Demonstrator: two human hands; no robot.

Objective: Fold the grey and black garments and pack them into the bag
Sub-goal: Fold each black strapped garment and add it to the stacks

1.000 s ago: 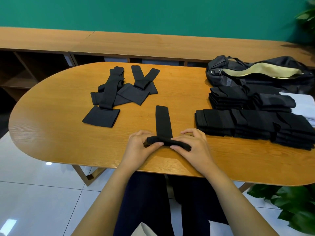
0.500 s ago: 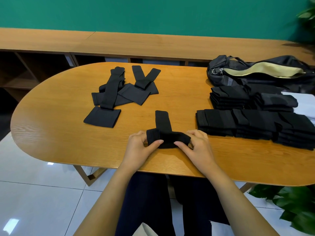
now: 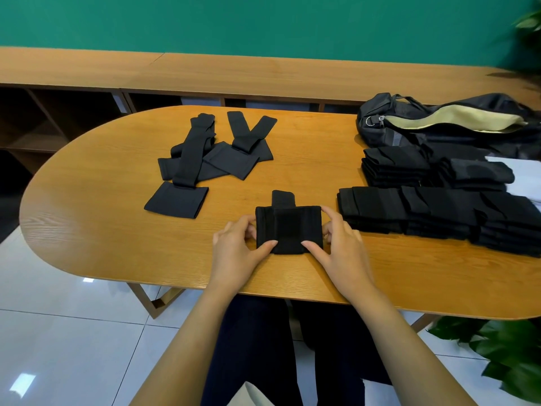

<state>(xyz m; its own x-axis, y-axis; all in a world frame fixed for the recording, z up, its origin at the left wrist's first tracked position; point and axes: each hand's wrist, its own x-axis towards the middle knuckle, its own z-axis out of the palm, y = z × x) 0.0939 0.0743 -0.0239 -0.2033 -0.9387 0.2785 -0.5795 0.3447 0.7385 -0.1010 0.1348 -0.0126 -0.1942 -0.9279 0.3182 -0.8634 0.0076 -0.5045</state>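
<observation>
As left hand [image 3: 237, 244] and right hand [image 3: 342, 244] pinch the garment [image 3: 288, 230] by its side edges, fingers [image 3: 268, 244] clamped to hold the fold square | sits near-centre on worktop [image 3: 87, 215] | folded stacks [image 3: 409, 212] right, beside bag [image 3: 380, 124], handy for packing | unfolded pile [image 3: 187, 159] far left

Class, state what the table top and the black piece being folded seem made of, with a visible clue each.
Table top: wood or veneer, satin finish; grain lines and soft glare show. Black piece: matte fabric, likely knit; it bends into soft folds.
</observation>
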